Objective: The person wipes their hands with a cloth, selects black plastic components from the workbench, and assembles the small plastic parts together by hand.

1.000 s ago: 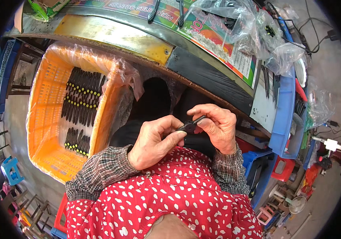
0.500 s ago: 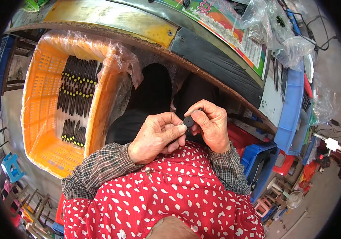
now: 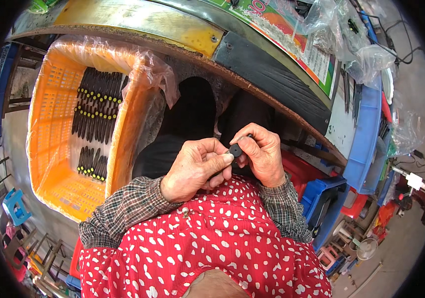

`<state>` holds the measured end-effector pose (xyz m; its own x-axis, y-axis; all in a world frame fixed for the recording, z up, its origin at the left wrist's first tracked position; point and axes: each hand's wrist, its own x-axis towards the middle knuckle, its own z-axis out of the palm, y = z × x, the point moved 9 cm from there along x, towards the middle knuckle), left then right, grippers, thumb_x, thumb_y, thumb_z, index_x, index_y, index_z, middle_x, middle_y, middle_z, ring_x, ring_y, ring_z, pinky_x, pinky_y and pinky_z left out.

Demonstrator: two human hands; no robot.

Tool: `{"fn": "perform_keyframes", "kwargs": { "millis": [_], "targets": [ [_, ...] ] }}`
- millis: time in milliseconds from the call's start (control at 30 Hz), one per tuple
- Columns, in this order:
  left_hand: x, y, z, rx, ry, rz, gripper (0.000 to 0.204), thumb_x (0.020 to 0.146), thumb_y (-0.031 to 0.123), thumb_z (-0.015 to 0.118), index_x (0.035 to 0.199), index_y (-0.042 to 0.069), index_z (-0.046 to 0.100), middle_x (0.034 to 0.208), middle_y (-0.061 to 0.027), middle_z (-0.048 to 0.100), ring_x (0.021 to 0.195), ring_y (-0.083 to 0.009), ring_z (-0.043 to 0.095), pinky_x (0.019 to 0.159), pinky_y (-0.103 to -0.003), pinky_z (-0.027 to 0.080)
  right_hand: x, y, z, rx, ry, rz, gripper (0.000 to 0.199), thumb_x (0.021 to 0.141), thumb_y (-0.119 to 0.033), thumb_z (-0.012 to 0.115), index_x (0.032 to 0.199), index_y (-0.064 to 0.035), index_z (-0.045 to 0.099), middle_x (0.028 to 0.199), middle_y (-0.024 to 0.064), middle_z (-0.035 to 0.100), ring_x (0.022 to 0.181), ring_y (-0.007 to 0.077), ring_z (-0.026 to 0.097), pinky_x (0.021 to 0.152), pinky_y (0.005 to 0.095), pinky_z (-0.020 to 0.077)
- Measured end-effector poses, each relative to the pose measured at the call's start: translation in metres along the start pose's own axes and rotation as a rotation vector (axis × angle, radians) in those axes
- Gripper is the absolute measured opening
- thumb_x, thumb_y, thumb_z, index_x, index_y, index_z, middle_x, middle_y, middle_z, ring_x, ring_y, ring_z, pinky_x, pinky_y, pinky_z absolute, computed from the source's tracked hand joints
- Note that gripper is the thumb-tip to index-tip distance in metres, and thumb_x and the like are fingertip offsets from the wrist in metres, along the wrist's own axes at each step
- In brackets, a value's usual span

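My two hands meet in front of my lap. My right hand (image 3: pixel 262 156) is closed on a small black part with a round, disc-shaped end (image 3: pixel 235 150), which has a tiny hole in its middle. The rest of that part is hidden by the fingers. At the disc's left edge, my left hand (image 3: pixel 195 166) pinches thumb against forefinger. Whatever lies in that pinch is too small to make out. An orange basket (image 3: pixel 118 164) lined with clear plastic stands to the left. In it lie rows of slim black pieces (image 3: pixel 93 119) with yellow round spots.
A worn workbench edge (image 3: pixel 272 74) curves across in front of my knees. On the bench are a colourful printed sheet (image 3: pixel 297 54) and clear plastic bags (image 3: pixel 371 62). Blue bins (image 3: pixel 364 139) stand at the right, beside a red stool (image 3: pixel 297 171).
Both hands stay almost in place around the black part, with only slight finger movement. The view has shifted a little.
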<state>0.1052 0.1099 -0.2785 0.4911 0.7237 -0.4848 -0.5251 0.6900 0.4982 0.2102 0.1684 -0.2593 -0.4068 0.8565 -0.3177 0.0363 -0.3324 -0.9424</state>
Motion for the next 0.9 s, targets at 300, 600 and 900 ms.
{"fn": "perform_keyframes", "kwargs": {
  "millis": [300, 600, 900],
  "targets": [
    [0.006, 0.012, 0.009, 0.075, -0.005, 0.005, 0.013, 0.097, 0.014, 0.056, 0.099, 0.001, 0.053, 0.075, -0.0057, 0.062, 0.051, -0.0065, 0.046, 0.043, -0.019, 0.031, -0.001, -0.013, -0.006, -0.075, 0.104, 0.016, 0.016, 0.095, -0.018, 0.060, 0.091, -0.0021, 0.063, 0.071, -0.0005, 0.061, 0.056, 0.0030, 0.054, 0.050, 0.0180, 0.0448],
    [0.005, 0.046, 0.029, 0.236, -0.036, 0.185, 0.010, 0.096, 0.010, 0.059, 0.099, 0.001, 0.056, 0.074, -0.0076, 0.064, 0.050, -0.0069, 0.048, 0.043, -0.019, 0.033, -0.014, -0.090, -0.017, -0.394, 0.138, -0.254, 0.029, 0.089, -0.005, 0.066, 0.116, 0.0034, 0.059, 0.072, 0.0037, 0.059, 0.062, 0.0058, 0.055, 0.056, 0.0229, 0.0470],
    [0.008, 0.074, 0.036, 0.321, -0.015, 0.290, 0.007, 0.095, 0.006, 0.059, 0.098, 0.000, 0.057, 0.074, -0.0047, 0.064, 0.054, -0.0045, 0.052, 0.046, -0.017, 0.039, 0.001, -0.180, -0.066, -0.825, 0.404, -0.605, 0.017, 0.084, -0.003, 0.067, 0.100, 0.0008, 0.066, 0.078, 0.0114, 0.064, 0.063, 0.0187, 0.059, 0.057, 0.0298, 0.0464]
  ]
}}
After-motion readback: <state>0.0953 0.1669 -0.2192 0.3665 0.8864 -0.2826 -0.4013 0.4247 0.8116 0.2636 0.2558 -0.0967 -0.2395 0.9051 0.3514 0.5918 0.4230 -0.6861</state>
